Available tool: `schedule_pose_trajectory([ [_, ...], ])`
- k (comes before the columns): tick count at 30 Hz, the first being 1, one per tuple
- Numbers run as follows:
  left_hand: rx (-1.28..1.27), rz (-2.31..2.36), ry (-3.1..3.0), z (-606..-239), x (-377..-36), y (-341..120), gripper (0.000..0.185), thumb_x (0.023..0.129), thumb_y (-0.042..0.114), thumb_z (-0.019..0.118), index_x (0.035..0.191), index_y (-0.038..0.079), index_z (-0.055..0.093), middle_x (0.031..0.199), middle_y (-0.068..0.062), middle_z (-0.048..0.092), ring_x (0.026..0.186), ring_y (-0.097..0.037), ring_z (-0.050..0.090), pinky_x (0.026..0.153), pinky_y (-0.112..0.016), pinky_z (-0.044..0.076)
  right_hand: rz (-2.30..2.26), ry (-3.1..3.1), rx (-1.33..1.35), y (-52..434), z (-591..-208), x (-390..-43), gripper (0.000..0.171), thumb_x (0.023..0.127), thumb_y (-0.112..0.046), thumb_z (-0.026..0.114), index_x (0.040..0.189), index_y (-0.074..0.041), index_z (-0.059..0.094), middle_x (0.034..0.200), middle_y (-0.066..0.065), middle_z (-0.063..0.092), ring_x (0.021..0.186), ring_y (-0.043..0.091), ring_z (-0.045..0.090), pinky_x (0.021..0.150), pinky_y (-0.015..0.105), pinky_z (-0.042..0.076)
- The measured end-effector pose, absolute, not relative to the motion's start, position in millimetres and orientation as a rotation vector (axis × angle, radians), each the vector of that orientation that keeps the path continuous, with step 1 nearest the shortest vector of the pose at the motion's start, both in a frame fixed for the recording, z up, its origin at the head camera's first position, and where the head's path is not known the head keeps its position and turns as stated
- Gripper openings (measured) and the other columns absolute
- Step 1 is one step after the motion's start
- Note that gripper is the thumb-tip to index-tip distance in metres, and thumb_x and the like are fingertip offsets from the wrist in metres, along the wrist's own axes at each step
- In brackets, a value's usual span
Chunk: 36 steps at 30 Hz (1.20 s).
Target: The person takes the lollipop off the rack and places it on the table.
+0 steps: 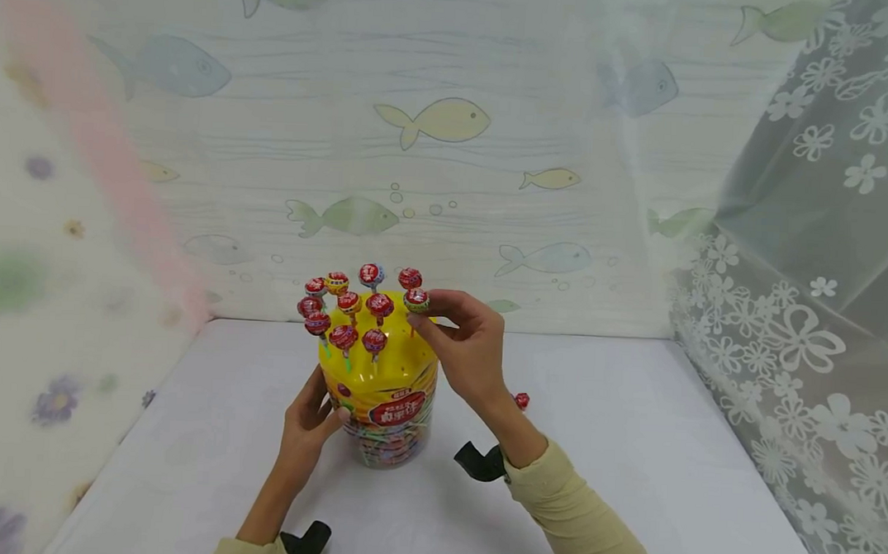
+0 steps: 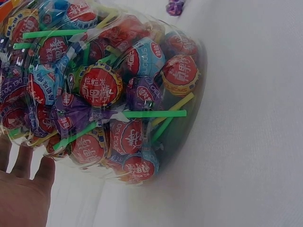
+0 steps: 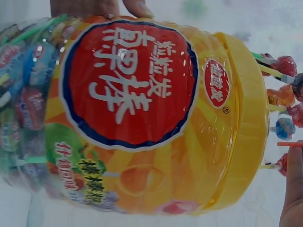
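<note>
A clear plastic jar [image 1: 395, 452] with a yellow lid [image 1: 391, 361] stands upright on the table, filled with wrapped lollipops [image 2: 100, 85]. Several lollipops [image 1: 343, 336] stand in the lid by their sticks. My left hand [image 1: 306, 428] holds the jar's left side, its thumb at the front. Above the lid's right part, my right hand [image 1: 471, 344] pinches a red and green wrapped lollipop [image 1: 416, 300] between thumb and forefinger. In the right wrist view its orange stick [image 3: 287, 144] points at the lid, the tip just short of it.
A red-wrapped lollipop [image 1: 522, 401] lies on the white table [image 1: 598, 499], partly behind the right forearm. Dark wrist mounts [image 1: 306, 542] sit on both wrists. A fish-patterned curtain [image 1: 448, 178] hangs behind the table, and a flower-patterned sheer [image 1: 806, 342] stands at right.
</note>
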State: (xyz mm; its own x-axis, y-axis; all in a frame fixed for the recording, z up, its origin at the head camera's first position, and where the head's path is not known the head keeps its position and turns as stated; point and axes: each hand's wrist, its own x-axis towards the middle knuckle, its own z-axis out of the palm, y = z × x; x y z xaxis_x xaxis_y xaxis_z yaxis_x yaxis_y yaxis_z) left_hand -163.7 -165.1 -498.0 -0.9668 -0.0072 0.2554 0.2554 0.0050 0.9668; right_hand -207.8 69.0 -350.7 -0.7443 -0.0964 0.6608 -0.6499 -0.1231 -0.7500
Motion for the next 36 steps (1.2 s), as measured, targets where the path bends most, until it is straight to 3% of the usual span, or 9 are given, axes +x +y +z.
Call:
schedule_pose_trajectory([
  [6, -0.242, -2.073, -2.11, -500.1, -160.9, -164.1, 0.076, 0.1, 0.006, 0.06, 0.164, 0.011, 0.018, 0.169, -0.011, 0.022, 0.15, -0.007, 0.031, 0.113, -0.012, 0.031, 1.946, -1.793, 0.742, 83.8, -368.1, -199.3, 0.022, 0.09, 0.007, 0.071, 0.112, 0.008, 0.068, 0.109, 0.021, 0.072, 0.096, 0.013, 0.072, 0.084, 0.034, 0.062],
  [14, -0.267, -2.074, -2.094, -502.2, -161.2, -164.7, 0.076, 0.1, 0.005, 0.06, 0.164, 0.013, 0.02, 0.168, -0.009, 0.025, 0.144, 0.003, 0.035, 0.112, -0.011, 0.032, 1.994, -1.832, 0.682, 111.7, -393.0, -197.7, 0.023, 0.089, 0.004, 0.074, 0.111, 0.009, 0.069, 0.102, -0.004, 0.075, 0.091, 0.016, 0.073, 0.079, 0.032, 0.063],
  [18, -0.269, -2.068, -2.094, -501.7, -162.0, -165.8, 0.076, 0.1, 0.005, 0.059, 0.164, 0.012, 0.019, 0.168, -0.011, 0.025, 0.144, 0.003, 0.035, 0.113, -0.012, 0.032, 2.009, -1.843, 0.656, 124.5, -406.0, -201.1, 0.023, 0.089, 0.005, 0.074, 0.11, 0.009, 0.069, 0.1, -0.004, 0.076, 0.088, 0.015, 0.074, 0.078, 0.032, 0.063],
  [26, -0.241, -2.046, -2.123, -500.6, -166.2, -166.1, 0.076, 0.1, 0.008, 0.061, 0.164, 0.017, 0.02, 0.168, -0.006, 0.026, 0.152, -0.014, 0.031, 0.114, -0.016, 0.032, 2.035, -1.911, 0.574, 148.9, -429.7, -203.6, 0.022, 0.088, 0.008, 0.072, 0.109, 0.011, 0.068, 0.098, -0.003, 0.076, 0.088, 0.011, 0.075, 0.077, 0.03, 0.063],
  [36, -0.25, -2.044, -2.116, -502.7, -166.5, -166.6, 0.076, 0.1, 0.007, 0.06, 0.164, 0.017, 0.02, 0.168, -0.007, 0.026, 0.149, -0.008, 0.034, 0.113, -0.014, 0.033, 2.026, -1.992, 0.316, 182.9, -466.2, -201.8, 0.025, 0.089, 0.005, 0.073, 0.111, 0.013, 0.066, 0.09, -0.005, 0.075, 0.082, 0.007, 0.074, 0.07, 0.024, 0.063],
])
